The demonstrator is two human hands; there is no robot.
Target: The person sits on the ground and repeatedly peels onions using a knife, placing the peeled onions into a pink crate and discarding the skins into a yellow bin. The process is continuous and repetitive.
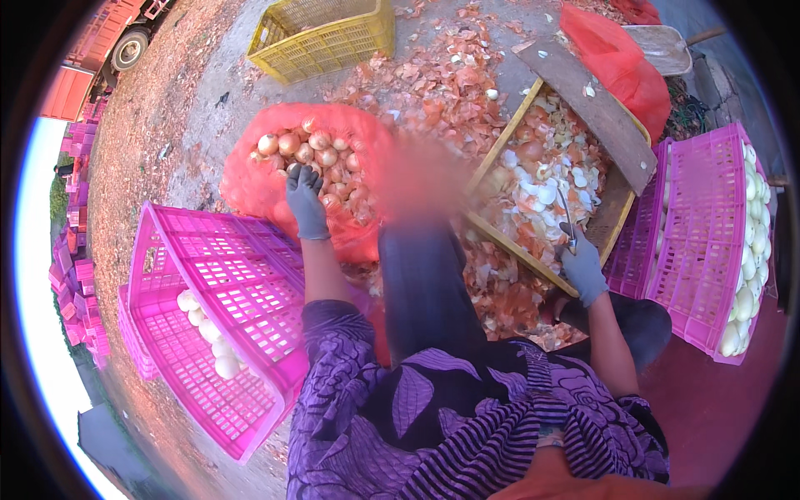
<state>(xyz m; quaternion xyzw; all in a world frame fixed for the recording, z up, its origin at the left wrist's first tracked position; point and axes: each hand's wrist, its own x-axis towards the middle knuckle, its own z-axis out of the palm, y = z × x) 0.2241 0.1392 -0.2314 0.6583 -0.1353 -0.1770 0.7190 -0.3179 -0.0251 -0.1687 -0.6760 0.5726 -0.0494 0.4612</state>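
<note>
My left hand [307, 202], in a grey glove, reaches into the red mesh bag [242, 167] of unpeeled onions [331, 157]. Its fingers are bent round an onion at the bag's left side, which they mostly cover. Over the near right side of a yellow-edged wooden box [521, 252], my gloved right hand [582, 265] is closed on a knife [569, 218] with a thin, slightly curved blade pointing away from me. Inside the box lie onion skins and white peeled pieces [546, 190]. A wooden board [596, 117] rests across its far right edge.
A tilted pink crate [242, 287] with white peeled onions [208, 329] stands at my left. Another pink crate [696, 237], holding peeled onions [754, 250], is at right. Farther off are a yellow crate [325, 46], a shovel [662, 50] and a truck wheel [130, 50]. Skins litter the ground.
</note>
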